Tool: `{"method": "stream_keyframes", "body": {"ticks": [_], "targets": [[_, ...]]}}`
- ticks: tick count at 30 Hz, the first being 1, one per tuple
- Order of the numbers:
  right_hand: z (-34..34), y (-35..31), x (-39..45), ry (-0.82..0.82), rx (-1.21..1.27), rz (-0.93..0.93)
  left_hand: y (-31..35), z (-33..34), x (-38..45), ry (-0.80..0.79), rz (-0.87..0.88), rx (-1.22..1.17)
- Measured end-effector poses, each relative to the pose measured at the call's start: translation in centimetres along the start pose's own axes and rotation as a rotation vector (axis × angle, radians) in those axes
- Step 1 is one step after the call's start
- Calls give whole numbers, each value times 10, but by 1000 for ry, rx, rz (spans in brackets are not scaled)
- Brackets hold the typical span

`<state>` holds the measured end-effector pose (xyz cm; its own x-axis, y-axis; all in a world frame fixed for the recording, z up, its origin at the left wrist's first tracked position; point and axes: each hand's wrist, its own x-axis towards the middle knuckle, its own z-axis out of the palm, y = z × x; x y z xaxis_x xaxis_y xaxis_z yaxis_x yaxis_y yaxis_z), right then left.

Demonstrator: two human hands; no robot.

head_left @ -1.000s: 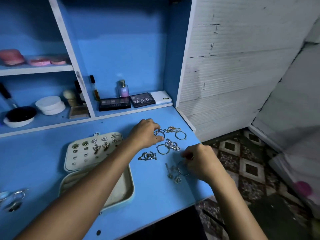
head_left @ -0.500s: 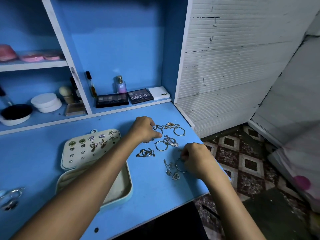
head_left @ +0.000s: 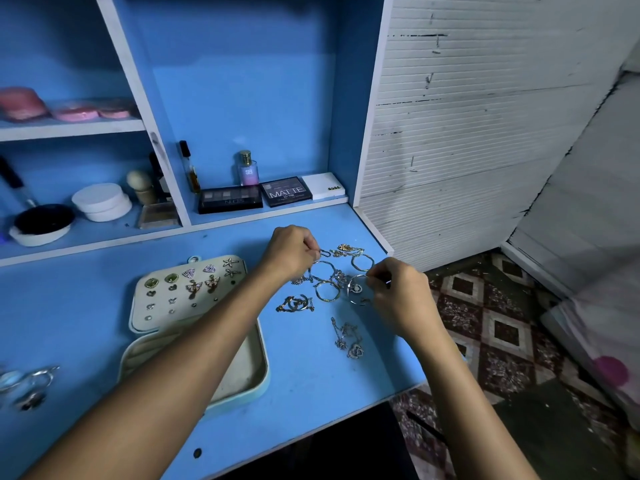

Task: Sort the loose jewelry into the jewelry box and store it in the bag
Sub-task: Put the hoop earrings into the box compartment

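- Clearly the sorting is only partly done: at the far left, well away from both hands, a few silvery ring-like pieces [head_left: 29, 382] lie loose and blurred on the blue desk top [head_left: 69, 306].
- Left of the left forearm, the pale cream hinged jewelry box [head_left: 194, 327] lies open. Its padded lid panel already carries rows of earrings [head_left: 194, 284], green studs, hearts, starfish and winged shapes, while what shows of its tray half, partly under the forearm, looks bare.
- The left hand [head_left: 289, 252] has its fingers curled, pinching a thin chain [head_left: 323, 252] at the fingertips, at the near edge of the loose pile.
- Just below that hand lies a tangled gold and dark bracelet [head_left: 294, 303]; between the hands lie thin gold hoops [head_left: 327, 291] and, farther back, a gold chain with a charm [head_left: 346, 249].
- The right hand [head_left: 398, 289] is curled too, its fingertips pinching a silver hoop with a small pendant [head_left: 356, 289] just left of its knuckles.
- Nearer the desk's front edge, beside the right wrist, a silver chain with a heart pendant [head_left: 348, 341] waits untouched.
- No bag shows anywhere in view, so I judge that most remains: hoops, chains and bracelets into the box, the box closed, then stored.
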<state>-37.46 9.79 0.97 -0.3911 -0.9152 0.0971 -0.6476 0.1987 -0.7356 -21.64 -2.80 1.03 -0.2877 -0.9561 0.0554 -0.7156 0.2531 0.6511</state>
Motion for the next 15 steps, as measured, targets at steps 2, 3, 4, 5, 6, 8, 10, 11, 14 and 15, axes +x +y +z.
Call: {"method": "stream_keyframes", "body": {"ticks": [2,3,4,5,6,8,10,11,14,15], "targets": [[1,0,0,21,36,6,0,-1,0,8,15,14],[2,1,0,27,50,10,1,-1,0,5,25,29],[2,2,1,29,56,12,1,-1,1,-5,34,45],[2,3,1,30,55,12,1,0,2,-20,46,66],[3,3,1,31,54,10,1,1,3,-37,61,93],[4,4,2,31,62,8,3,2,4,-71,104,151],[4,3,4,33,71,10,4,2,5,-95,133,205],[4,3,4,31,74,14,5,3,5,-103,138,227],[4,4,6,30,82,24,4,4,7,-105,129,262],[4,4,6,28,84,27,4,4,7,-100,124,265]]}}
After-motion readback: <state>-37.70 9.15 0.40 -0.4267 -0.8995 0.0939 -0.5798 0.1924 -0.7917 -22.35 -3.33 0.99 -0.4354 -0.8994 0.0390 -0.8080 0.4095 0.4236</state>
